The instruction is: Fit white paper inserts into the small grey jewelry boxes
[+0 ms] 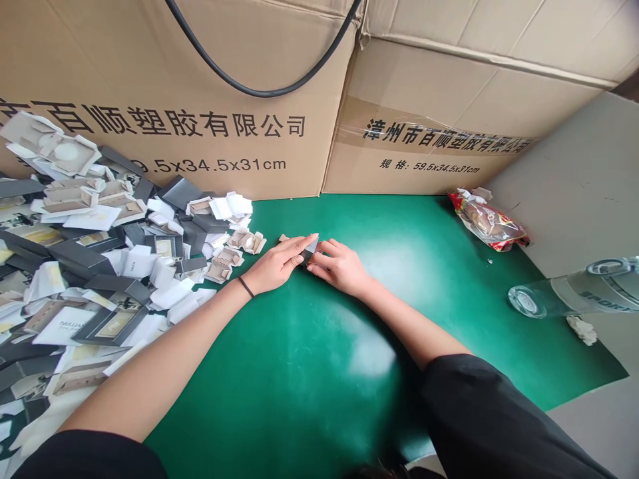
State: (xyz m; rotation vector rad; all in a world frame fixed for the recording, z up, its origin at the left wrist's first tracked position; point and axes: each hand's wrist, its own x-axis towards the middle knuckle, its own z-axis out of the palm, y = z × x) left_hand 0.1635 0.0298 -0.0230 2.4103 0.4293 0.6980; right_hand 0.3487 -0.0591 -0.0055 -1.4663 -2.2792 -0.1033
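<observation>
A large heap of flat grey cardboard box sleeves and white folded paper inserts [84,266] is spread over the left part of the green-covered desk [309,372], and some of the pieces are seen to carry beige trays or gold panels. At the heap's right edge, a few small beige folded card trays [234,249] are found lying just beside the left hand. Behind the heap, a big brown corrugated carton with black printed characters [200,100] is stood against the back of the desk, and a black cable [259,90] is hung in a loop across its face.

The left hand [279,265] is laid flat on the desk with the fingers stretched out to the right, and a thin dark band [245,287] is worn at its wrist. A small grey folded card piece [308,250] is pressed between the fingertips of both hands near the middle of the desk. The right hand [339,266] is curled, its fingertips met with those of the left on the piece.

A second brown carton with taped printed label [424,133] is stood further right. A crumpled red and white plastic snack bag [486,223] is laid at the desk's right rear corner, and a clear plastic bottle [574,293] is seen lying on its side at the right edge, with a small white crumpled scrap [582,329] just below it.
</observation>
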